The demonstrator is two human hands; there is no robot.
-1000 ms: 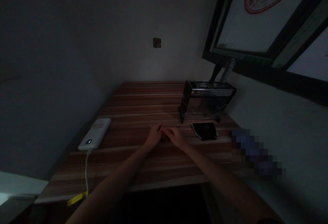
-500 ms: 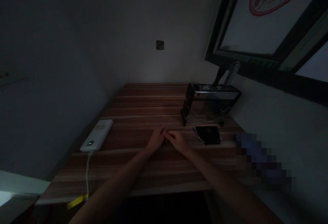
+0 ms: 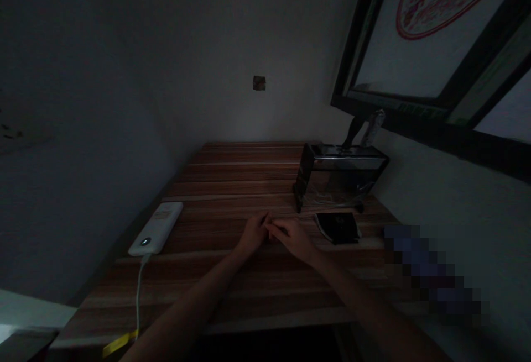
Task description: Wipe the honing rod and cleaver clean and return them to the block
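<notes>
Over the middle of the wood-grain table (image 3: 232, 185), my left hand (image 3: 254, 231) and my right hand (image 3: 293, 236) meet at the fingertips. Both hands have bent fingers pressed together; anything between them is too dark or small to make out. To the right of my right hand lies a small black folded cloth-like piece (image 3: 338, 227) with a pale edge. Behind it stands a black knife block (image 3: 340, 179) with clear-looking sides and two handles sticking up.
A white power bank (image 3: 156, 230) with a lit display sits at the left edge, its white cable (image 3: 139, 290) running down past a yellow tag (image 3: 120, 343). Walls border the table. A dark-framed window (image 3: 398, 99) is at upper right, a blurred-out patch (image 3: 427, 268) below.
The view has tilted up slightly, so everything sits a little lower. My fingers have shifted slightly against each other; my hands remain together at the same place.
</notes>
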